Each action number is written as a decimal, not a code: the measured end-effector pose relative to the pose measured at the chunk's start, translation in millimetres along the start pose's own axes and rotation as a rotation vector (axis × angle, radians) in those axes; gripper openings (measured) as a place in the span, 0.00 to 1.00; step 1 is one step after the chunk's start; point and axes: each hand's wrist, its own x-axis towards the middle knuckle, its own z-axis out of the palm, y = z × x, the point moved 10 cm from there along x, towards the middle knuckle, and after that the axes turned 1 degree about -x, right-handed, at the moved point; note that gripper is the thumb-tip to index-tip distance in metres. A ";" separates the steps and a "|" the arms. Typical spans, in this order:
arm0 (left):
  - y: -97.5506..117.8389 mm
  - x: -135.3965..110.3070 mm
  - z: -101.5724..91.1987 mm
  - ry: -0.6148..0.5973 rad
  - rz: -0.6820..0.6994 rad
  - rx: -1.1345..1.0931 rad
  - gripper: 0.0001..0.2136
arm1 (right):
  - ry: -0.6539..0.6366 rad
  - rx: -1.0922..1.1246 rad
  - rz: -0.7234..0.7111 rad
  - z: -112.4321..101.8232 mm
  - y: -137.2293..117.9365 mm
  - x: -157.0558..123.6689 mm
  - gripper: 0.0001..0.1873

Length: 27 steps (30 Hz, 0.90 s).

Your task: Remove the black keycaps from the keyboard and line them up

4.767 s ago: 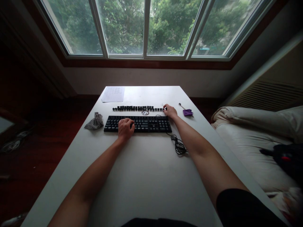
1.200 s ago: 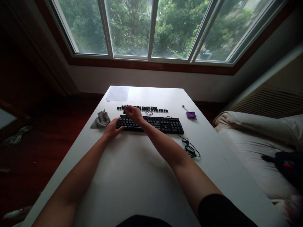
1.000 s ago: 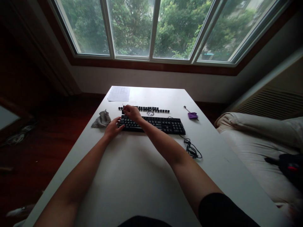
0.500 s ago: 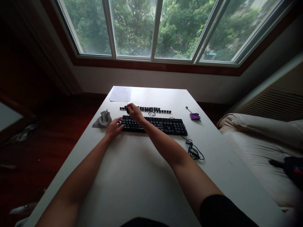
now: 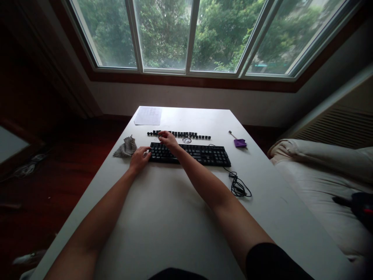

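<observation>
A black keyboard lies across the white table. My left hand grips its left end, thumb near the front corner and fingers at the back. Above the keyboard's upper left part is my right hand, its fingers pinched on a thin wire keycap puller whose loops point left. Whether a keycap sits in the fingers is too small to tell. Behind the keyboard runs a row of loose black keycaps, partly hidden by my right hand. A small round clear dish stands between the row and the keyboard.
A crumpled grey cloth lies left of my left hand. Printed paper rests at the far left corner. On the right are a purple cloth-like item, a small brush and the coiled cable. A cream sofa stands beyond.
My right hand has shifted slightly right and down, and the keycap puller has swung from pointing up to pointing left. My left hand has moved slightly left, still at the keyboard's end.
</observation>
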 end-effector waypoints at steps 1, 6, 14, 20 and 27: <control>0.5 -0.1 -0.8 0.001 -0.005 -0.003 0.15 | 0.018 -0.091 -0.037 -1.0 -3.2 -0.6 0.12; 2.6 -0.6 -3.2 -0.003 -0.001 -0.014 0.14 | 0.069 -0.325 -0.190 1.9 -20.3 -7.0 0.11; 5.3 -0.2 -4.3 -0.008 -0.005 0.006 0.12 | -0.158 0.229 0.060 27.4 3.3 -9.8 0.13; 5.4 -0.4 -4.0 -0.001 -0.004 0.012 0.12 | -0.178 0.146 -0.079 25.1 -7.2 -6.5 0.17; 0.3 0.9 -2.1 0.012 0.029 -0.028 0.11 | 0.011 -0.137 -0.124 9.6 -15.1 -1.1 0.11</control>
